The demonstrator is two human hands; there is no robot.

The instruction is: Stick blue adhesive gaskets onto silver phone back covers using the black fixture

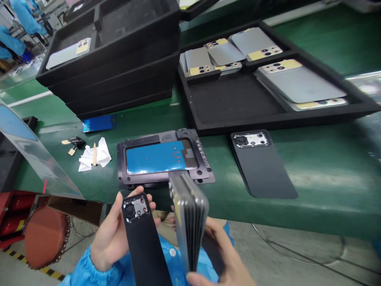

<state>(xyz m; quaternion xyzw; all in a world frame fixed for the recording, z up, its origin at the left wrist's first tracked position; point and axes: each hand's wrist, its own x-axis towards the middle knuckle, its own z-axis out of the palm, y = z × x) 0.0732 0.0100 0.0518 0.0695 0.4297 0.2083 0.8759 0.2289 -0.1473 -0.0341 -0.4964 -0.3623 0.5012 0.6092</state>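
My left hand [111, 234] is closed around a black phone [145, 242], its camera end up and its back facing me. In my right hand [224, 254] stands a stack of silver phone back covers [190, 218], gripped on edge and seen from the side. Just beyond both hands, a metal fixture frame [154, 139] holds a panel with blue film [154, 157]. Another black phone [264, 167] lies back up on the green bench, right of the fixture.
A black divided tray [235, 101] holds silver covers [303, 81] with yellow camera film. Stacked black trays [119, 79] rise at the left. A blue-filmed panel [98, 123], white cloth with a stick [94, 155] and a binder clip [76, 142] lie nearby. A red stool [46, 236] stands below.
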